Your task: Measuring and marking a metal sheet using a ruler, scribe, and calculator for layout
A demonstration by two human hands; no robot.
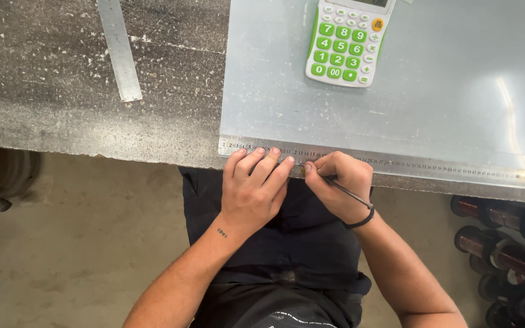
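Right now the person's left hand (254, 189) presses its spread fingers (273, 157) flat on a long, thin, silver metal ruler (396, 163). It lies along the near edge of a big, flat grey metal sheet (432, 103) on the dark, speckled counter (62, 73). The right hand (339, 185) has its fingers pinched tight on a thin dark marking pen (347, 193), tip at the ruler's edge. That ruler looks light, stiff and slippery, so I think pressing it from the top, near the mark, works best. I count one sheet, one pen, one white calculator with green keys (344, 39), and two rulers, with a second silver ruler (118, 48) lying on the counter. Several dark wire spools (505, 243) sit below, lower right.
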